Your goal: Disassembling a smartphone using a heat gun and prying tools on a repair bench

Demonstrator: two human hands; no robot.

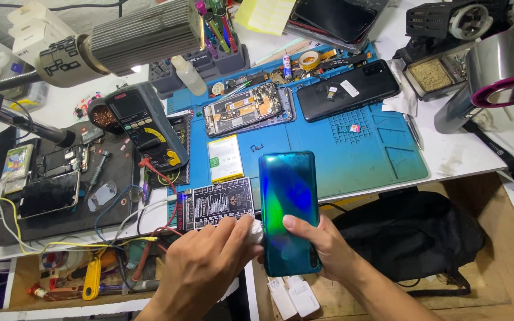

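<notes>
My right hand point(322, 244) holds a phone point(288, 202) with a glossy blue-green back cover, back side up, over the front edge of the bench. The thumb lies across the cover's lower part. My left hand point(206, 261) pinches a small white wad of cloth or tissue point(255, 230) against the phone's left edge. Just beyond my left hand lies a black circuit board with white markings point(218, 202).
A blue work mat point(358, 154) carries an opened phone point(248, 108), a black phone point(347, 89) and a battery point(225, 157). A multimeter point(144, 125) stands left. Wires and tools fill a drawer point(90, 273). A black bag point(411, 235) lies below right.
</notes>
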